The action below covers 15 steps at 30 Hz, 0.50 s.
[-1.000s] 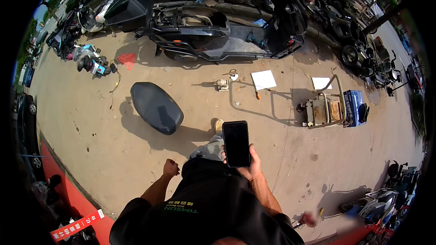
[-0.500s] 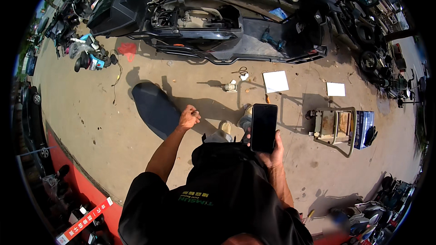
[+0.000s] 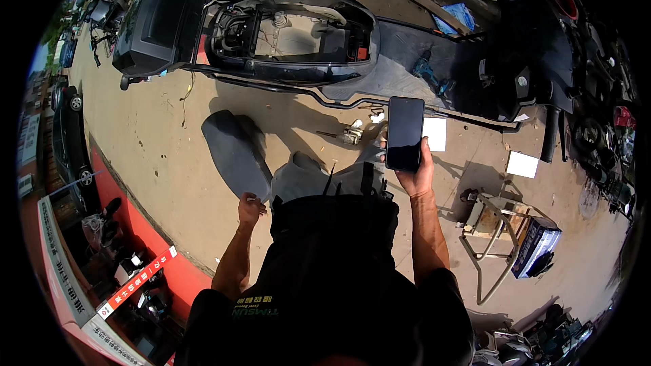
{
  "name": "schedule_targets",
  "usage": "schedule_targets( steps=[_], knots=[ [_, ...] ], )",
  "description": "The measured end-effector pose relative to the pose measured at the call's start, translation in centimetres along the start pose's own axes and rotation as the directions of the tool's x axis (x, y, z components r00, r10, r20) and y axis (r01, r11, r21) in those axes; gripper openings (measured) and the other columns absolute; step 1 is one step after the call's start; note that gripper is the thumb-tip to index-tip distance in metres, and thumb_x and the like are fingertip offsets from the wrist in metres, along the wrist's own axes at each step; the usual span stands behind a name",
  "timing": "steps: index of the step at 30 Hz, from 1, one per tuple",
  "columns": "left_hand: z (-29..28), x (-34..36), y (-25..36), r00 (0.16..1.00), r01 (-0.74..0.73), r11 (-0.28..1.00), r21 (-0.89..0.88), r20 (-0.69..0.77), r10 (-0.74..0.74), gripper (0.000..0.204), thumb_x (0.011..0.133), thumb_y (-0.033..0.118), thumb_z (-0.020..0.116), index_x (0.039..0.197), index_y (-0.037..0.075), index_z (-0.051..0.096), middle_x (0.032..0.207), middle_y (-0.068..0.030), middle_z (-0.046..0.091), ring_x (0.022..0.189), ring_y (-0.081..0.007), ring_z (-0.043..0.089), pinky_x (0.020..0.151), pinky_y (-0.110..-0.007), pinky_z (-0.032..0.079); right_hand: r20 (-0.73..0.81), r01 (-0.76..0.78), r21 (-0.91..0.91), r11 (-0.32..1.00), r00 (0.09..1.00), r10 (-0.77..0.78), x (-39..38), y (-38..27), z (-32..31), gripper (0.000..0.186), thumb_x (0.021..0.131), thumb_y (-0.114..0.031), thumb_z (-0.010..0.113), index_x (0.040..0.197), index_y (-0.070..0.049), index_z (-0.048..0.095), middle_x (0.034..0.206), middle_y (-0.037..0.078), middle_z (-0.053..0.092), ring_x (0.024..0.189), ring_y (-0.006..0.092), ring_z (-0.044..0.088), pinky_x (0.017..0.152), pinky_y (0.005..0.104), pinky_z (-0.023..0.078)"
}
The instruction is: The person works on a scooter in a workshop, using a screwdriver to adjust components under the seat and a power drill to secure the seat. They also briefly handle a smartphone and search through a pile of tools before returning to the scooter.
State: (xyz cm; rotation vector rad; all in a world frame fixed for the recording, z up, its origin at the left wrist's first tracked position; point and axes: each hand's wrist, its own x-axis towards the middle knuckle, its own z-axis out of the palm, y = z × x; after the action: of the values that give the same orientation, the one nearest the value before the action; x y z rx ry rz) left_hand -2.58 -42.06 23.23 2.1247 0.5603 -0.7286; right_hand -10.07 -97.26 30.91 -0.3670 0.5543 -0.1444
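A: Where was the phone?

B: In the right hand, on the person's side of the black scooter; its top end overlapped the scooter's lower edge in view.

A: How was it gripped?

B: The hand was closed round it, thumb along one edge, fingertips showing at the other. The screen was dark.

A: And the left hand?

B: Farther from the scooter, just beside the near end of a dark seat on the ground. Its fingers looked loosely bent; I couldn't tell whether they held anything.

A: What else lay around the scooter?

B: A teal drill lay on its footboard. On the ground along its near side were a pale power tool and a white sheet, partly hidden by the phone. Farther out from the scooter stood a metal frame, with a blue box beside it.
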Motion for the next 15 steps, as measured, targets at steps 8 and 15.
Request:
schedule_targets(
  steps=[8,15],
  knots=[
    [8.2,8.3,14.8,0.975,-0.157,0.984,0.079,0.172,0.142,0.01,0.101,0.008,0.059,0.108,0.001,0.061,0.077,-0.0124,0.072,0.064,-0.0189,0.071,0.057,-0.032,0.055,-0.087,-0.002,-0.026,1.0,0.996,0.0,11.2,-4.5,-4.1,0.077,0.106,-0.064,0.043,0.151,-0.002,0.049,0.135,0.022,0.065,0.116,0.0339,0.068,0.089,0.0467,0.058],
    [20.5,23.1,15.2,0.763,-0.525,0.758,0.386,0.608,0.218,0.013,0.099,0.011,0.064,0.11,0.005,0.06,0.084,-0.0118,0.074,0.078,-0.0259,0.074,0.071,-0.039,0.057,-0.309,0.006,0.046,0.999,0.951,0.009,21.8,1.5,-12.4,0.077,0.107,-0.063,0.041,0.152,-0.001,0.049,0.137,0.022,0.065,0.12,0.0363,0.067,0.093,0.0486,0.057]
  ],
)
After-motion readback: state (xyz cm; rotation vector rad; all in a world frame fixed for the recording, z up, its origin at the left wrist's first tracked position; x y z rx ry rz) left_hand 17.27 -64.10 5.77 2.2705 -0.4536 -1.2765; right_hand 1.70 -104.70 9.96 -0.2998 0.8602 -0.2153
